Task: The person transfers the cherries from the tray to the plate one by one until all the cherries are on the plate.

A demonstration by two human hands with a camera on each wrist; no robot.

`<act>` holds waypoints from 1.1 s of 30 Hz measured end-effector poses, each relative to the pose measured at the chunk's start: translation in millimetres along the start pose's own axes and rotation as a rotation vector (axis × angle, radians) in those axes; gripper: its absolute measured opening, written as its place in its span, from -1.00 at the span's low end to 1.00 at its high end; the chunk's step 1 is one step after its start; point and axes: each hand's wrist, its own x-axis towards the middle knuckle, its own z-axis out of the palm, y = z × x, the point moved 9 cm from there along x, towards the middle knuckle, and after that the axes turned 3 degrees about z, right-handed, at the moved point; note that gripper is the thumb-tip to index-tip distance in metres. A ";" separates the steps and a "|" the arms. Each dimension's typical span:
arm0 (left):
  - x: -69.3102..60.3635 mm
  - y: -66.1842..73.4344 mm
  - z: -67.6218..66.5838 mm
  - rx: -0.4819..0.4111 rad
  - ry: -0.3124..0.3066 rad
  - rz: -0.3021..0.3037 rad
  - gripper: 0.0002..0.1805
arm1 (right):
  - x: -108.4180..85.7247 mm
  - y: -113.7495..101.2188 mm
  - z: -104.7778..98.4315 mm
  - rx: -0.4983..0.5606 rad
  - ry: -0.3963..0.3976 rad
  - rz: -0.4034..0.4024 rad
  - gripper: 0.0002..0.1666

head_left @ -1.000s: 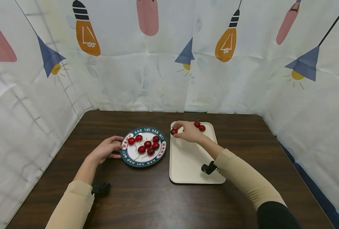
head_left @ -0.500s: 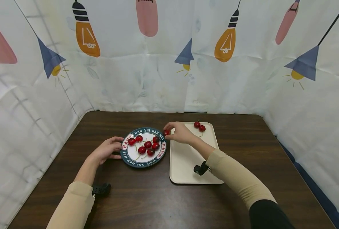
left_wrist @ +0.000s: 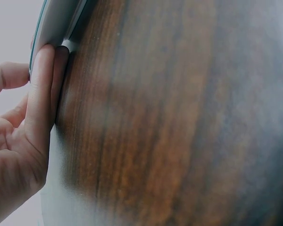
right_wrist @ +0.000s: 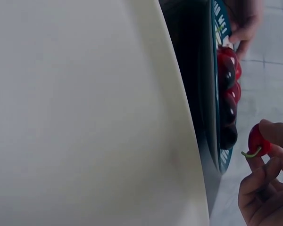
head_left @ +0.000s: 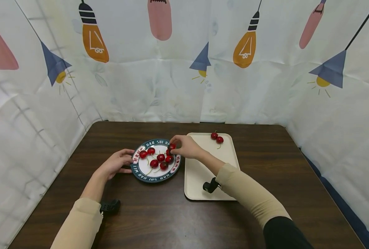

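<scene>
A round plate with a dark teal rim (head_left: pixel 153 178) holds several red cherries (head_left: pixel 154 163). Against its left edge rests my left hand (head_left: pixel 117 162), its fingers spread; in the left wrist view the hand (left_wrist: pixel 23 136) touches the plate (left_wrist: pixel 56 23), with fingertips at its rim and underside. My right hand (head_left: pixel 185 147) pinches one cherry (head_left: pixel 172 146) over the plate's upper right part. From the right wrist, that cherry (right_wrist: pixel 258 141) shows a green stem between thumb and fingers, apart from the cherries (right_wrist: pixel 228 108) on the plate.
Right of the plate lies a cream rectangular tray (head_left: pixel 206 176), with two cherries (head_left: pixel 217 137) near its far edge. My right forearm crosses above it. Behind the dark wooden table (head_left: pixel 184 221) hangs a patterned curtain (head_left: pixel 178 90).
My right hand has moved left with its cherry, from above the tray's far left corner to over the plate. My left hand and the plate look nearly unmoved.
</scene>
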 end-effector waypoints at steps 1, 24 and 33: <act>0.1 -0.1 0.1 0.000 -0.001 0.000 -0.37 | 0.9 -0.5 1.9 0.004 -0.002 0.002 -0.63; -1.0 0.4 1.0 -0.010 -0.006 0.004 -0.37 | 26.4 -17.8 29.3 -0.012 -0.008 -0.009 -0.62; -1.5 -0.3 -0.7 -0.008 0.001 0.003 -0.38 | 29.9 -12.3 29.0 -0.022 0.002 -0.005 -0.60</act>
